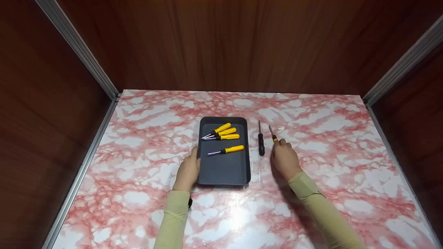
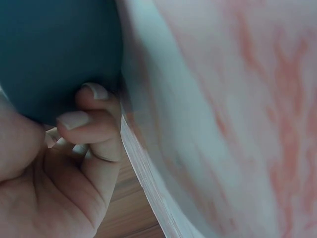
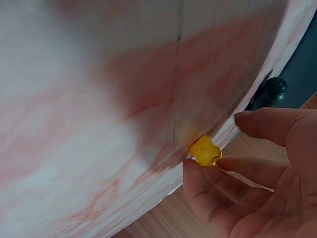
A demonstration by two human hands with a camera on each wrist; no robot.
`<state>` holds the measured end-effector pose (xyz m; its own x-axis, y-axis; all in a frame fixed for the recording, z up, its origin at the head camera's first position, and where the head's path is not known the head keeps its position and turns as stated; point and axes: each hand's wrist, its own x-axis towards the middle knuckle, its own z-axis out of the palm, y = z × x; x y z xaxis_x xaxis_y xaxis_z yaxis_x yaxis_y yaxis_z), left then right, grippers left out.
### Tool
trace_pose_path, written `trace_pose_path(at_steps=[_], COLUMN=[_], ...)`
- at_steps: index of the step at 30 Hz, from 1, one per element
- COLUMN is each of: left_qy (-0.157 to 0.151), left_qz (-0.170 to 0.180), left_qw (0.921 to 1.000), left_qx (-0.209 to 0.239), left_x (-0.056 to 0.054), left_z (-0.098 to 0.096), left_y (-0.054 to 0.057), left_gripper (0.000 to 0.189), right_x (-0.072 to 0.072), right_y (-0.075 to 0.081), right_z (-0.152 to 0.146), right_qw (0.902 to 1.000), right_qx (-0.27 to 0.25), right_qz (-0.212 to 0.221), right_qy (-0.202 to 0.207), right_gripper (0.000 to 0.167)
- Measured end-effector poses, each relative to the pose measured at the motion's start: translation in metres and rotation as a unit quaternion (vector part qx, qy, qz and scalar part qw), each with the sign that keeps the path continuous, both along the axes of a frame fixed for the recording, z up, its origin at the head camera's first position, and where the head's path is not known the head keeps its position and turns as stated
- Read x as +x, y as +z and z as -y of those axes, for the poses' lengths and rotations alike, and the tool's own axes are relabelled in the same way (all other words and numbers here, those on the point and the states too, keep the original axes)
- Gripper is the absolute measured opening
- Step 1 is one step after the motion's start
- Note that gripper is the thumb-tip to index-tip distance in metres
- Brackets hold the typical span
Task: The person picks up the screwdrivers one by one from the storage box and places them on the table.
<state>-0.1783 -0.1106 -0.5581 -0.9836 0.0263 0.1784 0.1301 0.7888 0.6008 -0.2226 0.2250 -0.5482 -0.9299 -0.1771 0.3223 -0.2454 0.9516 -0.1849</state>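
Observation:
At the middle of the table, a dark grey tray (image 1: 223, 173) holds several yellow-handled screwdrivers (image 1: 234, 149), their shafts pointing left. My left hand (image 1: 188, 171) grips the tray's left wall; in the left wrist view its curled fingers (image 2: 91, 126) lie against the tray (image 2: 59, 54). Right of the tray, my right hand (image 1: 285, 159) is over another yellow-handled screwdriver (image 1: 271, 131), its shaft pointing away from me. The right wrist view shows fingers touching the yellow handle end (image 3: 205, 150), with the thumb apart from it. A black screwdriver (image 1: 261, 143) lies between tray and right hand.
The table (image 1: 138, 200) has a red and white marbled top. Brown wood-grain panels (image 1: 238, 45) rise behind it and at both sides, with metal rails (image 1: 81, 48) along the corners.

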Motion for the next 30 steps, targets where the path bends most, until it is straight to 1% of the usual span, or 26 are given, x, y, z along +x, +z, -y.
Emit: trace_pose_path(at_steps=[4,10,13,16,20,30], left_qy=[0.003,0.005,0.006,0.006,0.006,0.007], left_qz=[0.004,0.006,0.003,0.003,0.003,0.002], left_qw=[1.0,1.0,1.0,1.0,1.0,1.0], left_qx=[-0.002,-0.001,0.0,-0.002,-0.004,0.003], left_x=[0.0,-0.001,-0.001,0.0,0.001,0.0], left_z=[0.0,0.0,0.0,0.0,0.0,-0.001], left_y=[0.0,0.0,0.0,0.0,-0.001,0.0], left_gripper=[0.04,0.041,0.04,0.041,0.042,0.041], right_x=[-0.001,-0.004,-0.005,-0.007,-0.01,-0.019], right_y=[0.001,0.002,0.002,0.001,0.0,0.003], right_z=[0.001,0.004,0.005,0.004,0.005,0.011], right_qw=[0.9999,0.9995,0.9995,0.9998,0.9999,0.9993], right_qx=[-0.002,-0.01,-0.017,-0.013,-0.008,-0.026], right_qz=[0.013,0.029,0.027,0.011,-0.001,0.02], right_qy=[0.001,-0.001,-0.001,0.006,0.012,0.016], right_gripper=[0.026,0.027,0.027,0.027,0.027,0.027])
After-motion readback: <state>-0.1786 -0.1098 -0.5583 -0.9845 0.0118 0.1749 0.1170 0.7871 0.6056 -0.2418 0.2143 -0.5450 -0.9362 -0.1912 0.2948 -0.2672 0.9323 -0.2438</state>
